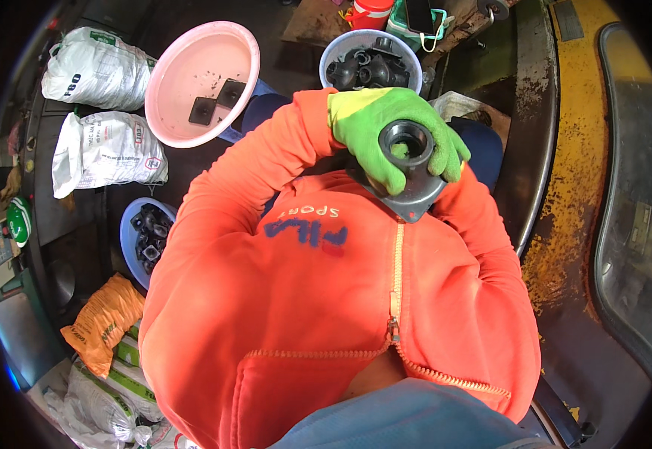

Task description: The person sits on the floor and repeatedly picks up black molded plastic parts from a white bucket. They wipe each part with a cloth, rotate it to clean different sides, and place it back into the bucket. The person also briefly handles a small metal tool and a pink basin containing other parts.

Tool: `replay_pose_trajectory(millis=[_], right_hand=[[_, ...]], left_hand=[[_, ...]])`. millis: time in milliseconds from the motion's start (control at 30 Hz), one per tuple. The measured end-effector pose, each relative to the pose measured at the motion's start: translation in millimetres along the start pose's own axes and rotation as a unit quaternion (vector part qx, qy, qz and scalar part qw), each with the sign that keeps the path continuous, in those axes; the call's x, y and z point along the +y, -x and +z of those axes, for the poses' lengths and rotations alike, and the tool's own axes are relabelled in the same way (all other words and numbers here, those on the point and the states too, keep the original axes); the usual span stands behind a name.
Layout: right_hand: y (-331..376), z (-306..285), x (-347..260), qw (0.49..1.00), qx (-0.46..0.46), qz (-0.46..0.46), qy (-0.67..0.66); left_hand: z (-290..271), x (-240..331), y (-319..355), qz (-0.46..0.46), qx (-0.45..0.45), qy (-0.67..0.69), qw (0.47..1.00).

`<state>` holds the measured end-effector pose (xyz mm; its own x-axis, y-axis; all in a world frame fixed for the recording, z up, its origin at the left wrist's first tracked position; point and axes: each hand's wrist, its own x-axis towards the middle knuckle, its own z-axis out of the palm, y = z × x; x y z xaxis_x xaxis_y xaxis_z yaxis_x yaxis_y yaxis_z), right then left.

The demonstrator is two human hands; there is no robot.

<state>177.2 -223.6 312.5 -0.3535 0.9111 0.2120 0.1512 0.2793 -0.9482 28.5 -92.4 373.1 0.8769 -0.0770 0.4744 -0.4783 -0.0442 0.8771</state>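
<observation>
- While your left hand [367, 123], in a green glove [408, 103], bears on the black part [415, 185], note its position: two o'clock from the centre of the view, in front of your chest.
- State of grip: the left hand curls around the round collar [427, 144], digits pressed to opposite sides. Your right hand is hidden; its hold cannot be told. Green shows through the bore, but which hand it belongs to is unclear.
- Handling: expect a stiff, light-to-moderate moulded piece, probably rubber or plastic. It looks unlikely to shatter; its smooth face may slip under glove fabric.
- Hold points: grasp the collar from its outside wall, and support the square flange [409, 209] by its edges or from beneath. Keep fingertips out of the bore.
- Surroundings: a pale blue basin [324, 56] of similar black pieces [380, 73] stands between twelve and one o'clock. At half past ten, a pink basin [163, 86] contains two square black pieces [203, 111]. At nine o'clock, a blue basin [127, 243] holds more dark pieces [151, 232].
</observation>
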Motion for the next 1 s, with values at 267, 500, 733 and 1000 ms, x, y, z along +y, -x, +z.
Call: replay_pose_trajectory(millis=[267,500,733,1000], right_hand=[[-32,-5,11,0.845,0.223,0.153,-0.462],[-27,-16,-14,0.836,0.275,0.12,-0.46],[-41,-6,-7,0.893,0.323,0.209,-0.235],[-23,-30,-40,0.935,0.225,0.004,0.275]], left_hand=[[-31,15,15,-0.038,0.145,-0.259,0.954],[-26,-18,27,0.046,0.348,0.07,0.934],[19,-46,32,0.056,0.398,0.457,0.794],[-7,-48,48,0.006,0.351,0.531,0.771]])
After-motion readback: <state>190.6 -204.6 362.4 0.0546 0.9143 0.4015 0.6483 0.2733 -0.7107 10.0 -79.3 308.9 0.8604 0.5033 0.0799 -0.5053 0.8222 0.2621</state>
